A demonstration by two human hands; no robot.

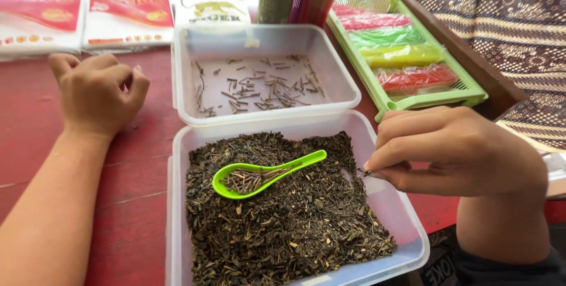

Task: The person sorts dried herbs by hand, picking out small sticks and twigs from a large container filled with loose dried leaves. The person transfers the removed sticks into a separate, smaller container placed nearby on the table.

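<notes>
— Where are the two hands?

— The right hand (457, 150) is over the right rim of the near clear plastic tub (407, 227), its fingertips (371, 168) pinched narrow on a few dark bits of dried leaf (364, 173); the left hand (97, 91) rests on the red wooden table (135, 203) near its left edge, loosely curled into a fist and holding nothing that shows.

— What is in that tub?

— A bed of dark loose dried leaves (283, 221) covers its floor; a bright green plastic spoon (259, 174) lies on the leaves left of the pinching fingers, its bowl filled with thin pale stems (247, 180).

— And beyond it?

— A second clear plastic tub (336, 68) touches the near one on its far side; short stems (259, 88) are scattered over its bottom.

— Anything else on the table?

— A light green slotted plastic tray (471, 88) sits towards the right edge, holding pink, green, yellow and red packets (401, 56) in a row; white and red flat packages (82, 23) lie along the far edge at the left; a patterned brown cloth (507, 20) fills the far right corner.
</notes>
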